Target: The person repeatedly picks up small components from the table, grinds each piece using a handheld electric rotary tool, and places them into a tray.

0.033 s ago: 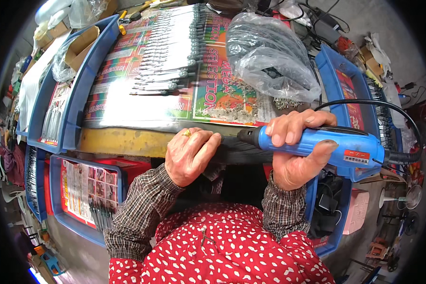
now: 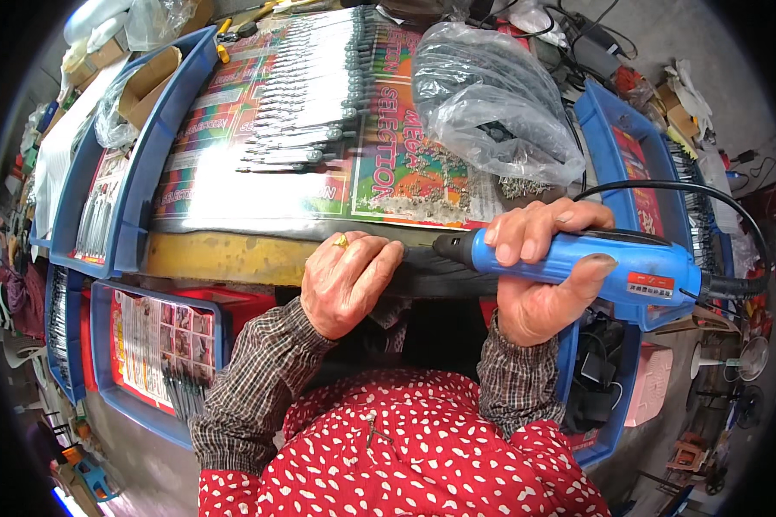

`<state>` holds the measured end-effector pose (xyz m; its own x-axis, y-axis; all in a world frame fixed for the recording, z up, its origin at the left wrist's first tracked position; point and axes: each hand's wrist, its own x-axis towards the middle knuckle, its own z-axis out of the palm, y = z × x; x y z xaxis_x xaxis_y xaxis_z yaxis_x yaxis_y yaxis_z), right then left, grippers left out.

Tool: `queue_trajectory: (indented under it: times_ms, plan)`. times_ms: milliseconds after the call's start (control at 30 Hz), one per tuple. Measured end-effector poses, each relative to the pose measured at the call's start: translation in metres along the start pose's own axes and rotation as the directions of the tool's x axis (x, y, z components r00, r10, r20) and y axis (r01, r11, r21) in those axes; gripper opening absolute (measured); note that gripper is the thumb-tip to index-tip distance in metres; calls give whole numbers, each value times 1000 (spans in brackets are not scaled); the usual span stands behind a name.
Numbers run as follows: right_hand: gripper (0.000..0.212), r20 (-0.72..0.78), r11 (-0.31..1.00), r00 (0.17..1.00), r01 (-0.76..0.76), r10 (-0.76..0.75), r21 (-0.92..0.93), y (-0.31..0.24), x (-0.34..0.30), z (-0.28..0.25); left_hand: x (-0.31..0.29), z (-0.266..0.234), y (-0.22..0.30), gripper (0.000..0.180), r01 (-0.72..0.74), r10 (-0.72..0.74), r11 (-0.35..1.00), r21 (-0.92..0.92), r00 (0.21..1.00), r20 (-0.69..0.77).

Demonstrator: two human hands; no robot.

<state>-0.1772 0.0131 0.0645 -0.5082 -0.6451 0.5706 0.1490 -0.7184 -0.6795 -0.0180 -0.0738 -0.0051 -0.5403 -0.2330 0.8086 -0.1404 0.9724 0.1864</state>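
My right hand point(image 2: 547, 267) is wrapped round a blue electric screwdriver point(image 2: 608, 269), lying sideways, its black nose and thin bit pointing left. A black cord leaves its right end. The bit's tip comes close to the fingers of my left hand point(image 2: 349, 280), which is closed at the table's front edge. Whatever those fingers pinch is hidden or too small to make out. Beyond them, a row of slim dark and silvery rod-shaped parts point(image 2: 310, 103) lies on the printed sheet point(image 2: 233, 194). Small metal screws point(image 2: 435, 177) are scattered to the right of the row.
A clear plastic bag point(image 2: 500, 112) of dark parts stands at the back right, beside a heap of small screws point(image 2: 522, 186). Blue trays point(image 2: 168, 112) flank the table left and right. Below left is another blue tray point(image 2: 103, 345) with dark parts. Yellow-handled pliers point(image 2: 223, 53) lie far left.
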Motion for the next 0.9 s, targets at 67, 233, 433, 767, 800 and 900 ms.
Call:
queue_trajectory:
  times_ms: [67,233,433,767,800,900]
  plan:
    - [47,1,1000,1000,-3,3,3,0,0,-1,-1,1,-1,34,-4,4,1000,7,1000,6]
    - [47,2,1000,1000,-8,8,14,0,-1,-1,1,-4,-1,36,-48,47,998,26,998,44]
    - [47,-1,1000,1000,-8,8,16,0,-2,0,0,-5,0,37,-49,48,999,22,998,48]
    - [46,5,1000,1000,-3,3,15,2,-1,-1,-1,-1,-3,37,-27,25,999,28,998,50]
    - [46,3,1000,1000,-1,0,22,3,-1,-1,-1,0,-3,38,-14,11,999,42,998,57]
    - [44,3,999,1000,7,-7,37,1,-1,-2,2,1,-4,37,-39,35,998,40,996,84]
